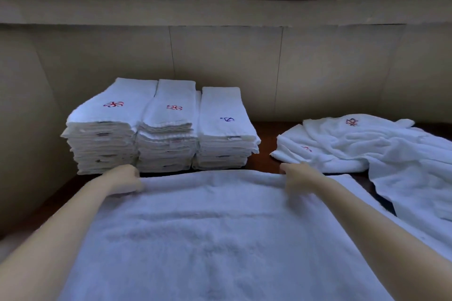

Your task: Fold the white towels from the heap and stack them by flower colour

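A large white terry towel (220,234) lies spread flat on the dark wooden table (265,156), nearest the camera. The left hand (126,178) and right hand (297,179) each pinch its far edge with curled fingers. Beyond stand three stacks of folded white towels — two topped by red flowers (105,127) (168,129), one by a blue flower (225,134). The rumpled heap of unfolded white towels (371,146) lies on the right.

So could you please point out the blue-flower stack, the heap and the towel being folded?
blue-flower stack (226,115): head view, top towel by the flower.
heap (381,144): head view, rumpled middle.
spread towel (215,222): head view, flat centre.
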Demonstrator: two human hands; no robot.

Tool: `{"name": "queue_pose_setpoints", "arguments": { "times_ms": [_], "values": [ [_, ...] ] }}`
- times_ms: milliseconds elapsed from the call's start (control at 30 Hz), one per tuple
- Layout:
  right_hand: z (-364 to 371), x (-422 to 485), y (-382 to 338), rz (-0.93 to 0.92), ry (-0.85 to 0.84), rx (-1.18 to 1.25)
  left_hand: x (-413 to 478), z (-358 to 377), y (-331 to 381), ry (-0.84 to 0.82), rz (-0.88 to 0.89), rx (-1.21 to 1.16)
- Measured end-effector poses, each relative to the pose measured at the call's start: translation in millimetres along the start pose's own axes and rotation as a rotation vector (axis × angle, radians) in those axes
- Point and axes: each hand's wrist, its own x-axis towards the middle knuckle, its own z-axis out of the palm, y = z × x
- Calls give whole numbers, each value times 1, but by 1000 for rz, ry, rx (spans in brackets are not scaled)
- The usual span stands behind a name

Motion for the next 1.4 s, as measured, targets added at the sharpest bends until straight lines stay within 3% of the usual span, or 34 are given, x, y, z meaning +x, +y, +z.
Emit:
{"name": "queue_pose_setpoints", "arguments": {
  "times_ms": [100,167,233,333,467,567,667,833,967,1033,1167,1200,1267,1400],
  "values": [
    [-8,-1,2,-33,-33,-78,-1,-1,-3,91,53,-79],
    [-15,-4,4,-7,41,-95,-5,-3,-2,208,81,-37],
    [-19,-7,5,25,278,-95,-11,-6,3,394,120,39],
    [-28,-16,-3,60,774,-46,-27,-13,15,686,156,43],
    [-25,-55,-7,75,1050,38,-59,-7,14,803,138,32],
    [19,-87,1,81,959,-135,-80,28,-9,648,32,98],
    [62,-112,10,92,936,-110,-96,62,-39,459,-35,-56],
    [66,-134,11,152,983,-7,-120,69,-46,525,-100,-130],
    [67,-144,10,77,900,-42,-134,70,-42,534,-226,-122],
    [68,-145,11,0,856,-43,-137,67,-39,453,-324,-34],
    [69,-152,8,-19,762,38,-140,47,-12,141,-626,161],
    [69,-152,6,4,754,63,-139,45,0,93,-609,194],
    [66,-155,4,117,688,92,-133,53,37,81,-411,236],
    [67,-165,13,425,542,320,-129,91,139,132,64,8]
  ]
}}
